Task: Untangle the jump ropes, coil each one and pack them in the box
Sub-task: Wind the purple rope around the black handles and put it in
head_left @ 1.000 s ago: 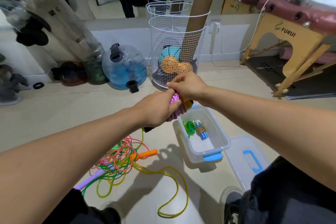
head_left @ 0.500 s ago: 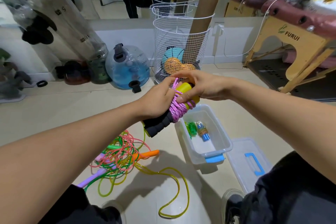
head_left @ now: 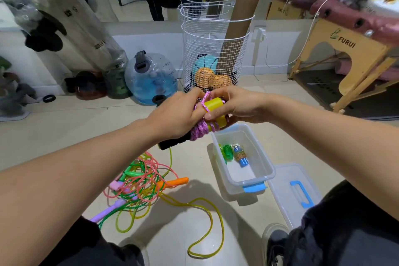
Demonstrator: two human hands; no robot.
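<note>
Purple rope (head_left: 201, 130) now wound tight round its yellow-and-black handles, loose end tucked versus half a second back. Left hand (head_left: 176, 114) clamped on bundle, right hand (head_left: 234, 104) pinching yellow handle (head_left: 212, 103), just above box (head_left: 264, 157). Coil looks finished; ready to pack. Tangle (head_left: 138, 181) on floor untouched.

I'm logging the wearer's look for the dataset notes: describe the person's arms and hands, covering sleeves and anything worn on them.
Both forearms are bare right up to the frame edges, with no sleeve showing. The left hand and the right hand wear no gloves, and no watch, ring or wristband is visible. Fingernails look short and plain. Dark trousers cover the knees below.
</note>
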